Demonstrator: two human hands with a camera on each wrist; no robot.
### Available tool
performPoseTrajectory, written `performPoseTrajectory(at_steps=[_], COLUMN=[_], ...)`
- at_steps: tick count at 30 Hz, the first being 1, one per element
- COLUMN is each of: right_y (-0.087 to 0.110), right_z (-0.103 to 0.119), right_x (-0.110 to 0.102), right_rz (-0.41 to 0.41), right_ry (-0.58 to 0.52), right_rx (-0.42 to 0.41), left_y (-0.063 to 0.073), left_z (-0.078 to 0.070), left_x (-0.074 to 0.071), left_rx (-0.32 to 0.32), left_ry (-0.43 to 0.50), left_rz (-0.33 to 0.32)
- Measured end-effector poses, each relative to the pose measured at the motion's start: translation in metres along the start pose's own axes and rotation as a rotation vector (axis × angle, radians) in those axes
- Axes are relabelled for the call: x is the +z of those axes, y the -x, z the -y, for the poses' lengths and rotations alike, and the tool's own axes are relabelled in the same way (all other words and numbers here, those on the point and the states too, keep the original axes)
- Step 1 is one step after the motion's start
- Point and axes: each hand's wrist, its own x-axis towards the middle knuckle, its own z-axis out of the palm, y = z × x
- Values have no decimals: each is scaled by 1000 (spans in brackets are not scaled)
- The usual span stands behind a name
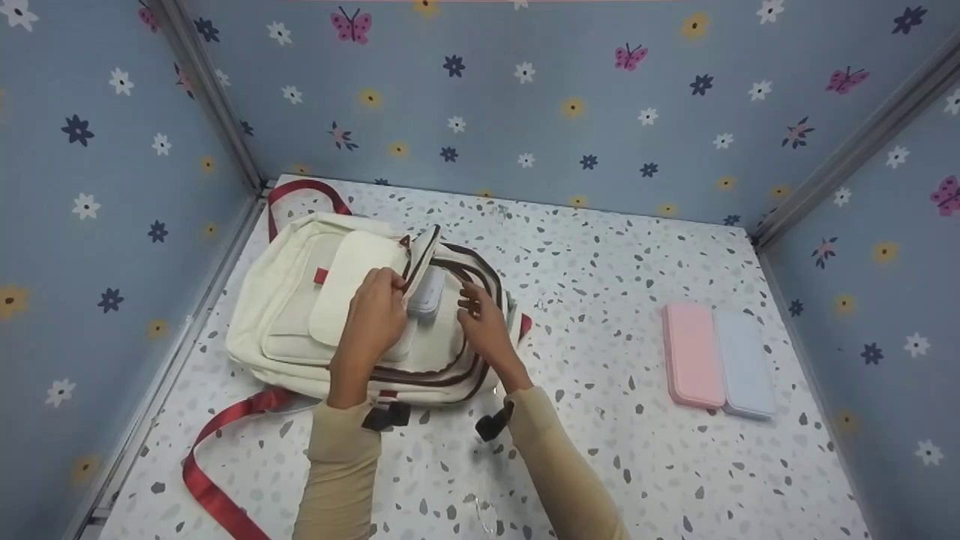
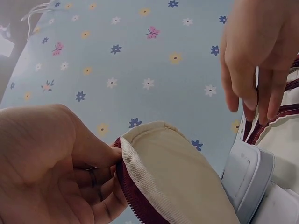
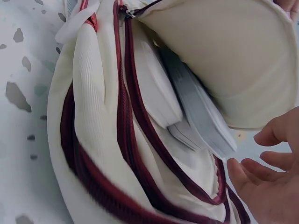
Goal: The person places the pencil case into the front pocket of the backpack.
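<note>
Sleeves [image 1: 341, 465] reach toward the bag [image 1: 292, 300]. Left hand [image 1: 375, 315] pinches the flap's [image 2: 180, 172] edge; right hand [image 1: 487, 326], fingers parted, holds nothing. Work appears partway done: cases [image 3: 198, 109] sit inside the open pocket [image 1: 439, 345]; pink case [image 1: 694, 356] and blue case [image 1: 744, 364] lie outside on the table [image 1: 607, 300].

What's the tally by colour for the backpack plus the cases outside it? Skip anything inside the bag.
Cream: 1 (backpack)
Pink: 1 (pink case)
Light blue: 1 (light blue case)
Total: 3
</note>
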Motion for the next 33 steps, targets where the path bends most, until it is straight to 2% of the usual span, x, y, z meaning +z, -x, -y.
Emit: performPoseTrajectory(at_steps=[4, 11, 15, 19, 20, 27, 31, 33], right_y=[13, 43, 54, 63, 66, 76, 86, 91], right_z=[0, 32, 39, 37, 35, -25, -40, -44], right_x=[-16, -47, -62, -76, -80, -117, -143, -158], right_rz=[-11, -33, -82, -153, -172, -346, -457, -491], right_ry=[-30, -13, -6, 12, 19, 120, 195, 242], right_rx=[-13, 14, -9, -53, -59, -68, -33, 9], left_y=[-1, -1, -1, 0, 0, 1, 1, 2], left_z=[-2, -2, -2, -1, -1, 0, 1, 3], left_x=[-1, 1, 2, 1, 1, 0, 0, -1], left_rx=[-17, -22, -13, -17, -16, -13, -16, 13], left_ry=[-11, -12, -8, -4, -3, -1, 3, 19], left_rz=[16, 17, 16, 13, 12, 1, -1, -16])
